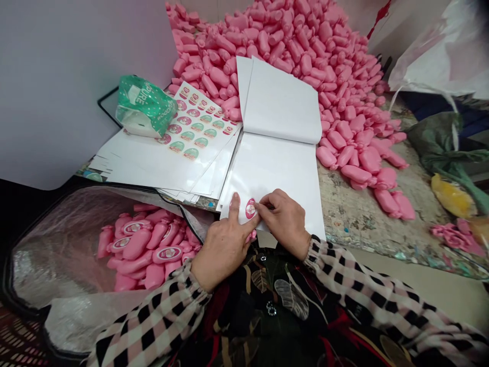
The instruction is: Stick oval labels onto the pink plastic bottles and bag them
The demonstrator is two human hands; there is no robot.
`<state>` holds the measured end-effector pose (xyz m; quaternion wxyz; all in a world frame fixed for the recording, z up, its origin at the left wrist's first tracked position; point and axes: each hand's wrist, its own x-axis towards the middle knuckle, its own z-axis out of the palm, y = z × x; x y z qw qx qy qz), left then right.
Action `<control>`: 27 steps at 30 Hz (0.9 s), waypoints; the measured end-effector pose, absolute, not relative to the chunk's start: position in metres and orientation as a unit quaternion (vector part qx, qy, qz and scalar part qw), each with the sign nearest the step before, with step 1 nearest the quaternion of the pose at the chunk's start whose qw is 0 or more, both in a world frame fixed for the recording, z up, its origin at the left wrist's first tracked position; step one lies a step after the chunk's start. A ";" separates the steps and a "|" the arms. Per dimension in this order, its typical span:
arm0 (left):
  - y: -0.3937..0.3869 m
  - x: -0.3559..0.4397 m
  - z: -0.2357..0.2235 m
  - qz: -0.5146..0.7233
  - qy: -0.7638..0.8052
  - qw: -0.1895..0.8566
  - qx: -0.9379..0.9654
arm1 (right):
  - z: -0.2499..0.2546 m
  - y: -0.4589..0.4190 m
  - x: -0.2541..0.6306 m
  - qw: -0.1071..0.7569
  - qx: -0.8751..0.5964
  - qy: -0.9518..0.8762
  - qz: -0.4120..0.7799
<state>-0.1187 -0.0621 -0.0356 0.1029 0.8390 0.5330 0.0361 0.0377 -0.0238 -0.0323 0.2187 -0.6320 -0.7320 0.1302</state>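
A white sticker sheet (pixel 280 171) lies in front of me, with a pink-rimmed oval sticker (pixel 250 210) near its lower edge. My right hand (pixel 284 216) pinches that sticker at its right side between thumb and forefinger. To the left, my left hand (pixel 225 244) presses its stretched forefinger over another oval sticker, and its thumb reaches below the pinched one. Part of a small pink bottle (pixel 251 236) peeks out under the left thumb; that hand's curled fingers around it are mostly hidden.
A big heap of pink bottles (pixel 290 41) covers the back of the worn table (pixel 344 214). At left are printed sticker sheets (pixel 194 127) and a green tissue pack (pixel 143 104). Below them, an open lined bag (pixel 72 244) holds several labelled bottles (pixel 168 254). A yellow packet (pixel 453 196) lies right.
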 end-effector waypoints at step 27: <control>-0.048 -0.104 0.003 0.479 0.388 0.773 0.153 | 0.033 -0.050 0.052 0.404 -0.541 -0.566 0.473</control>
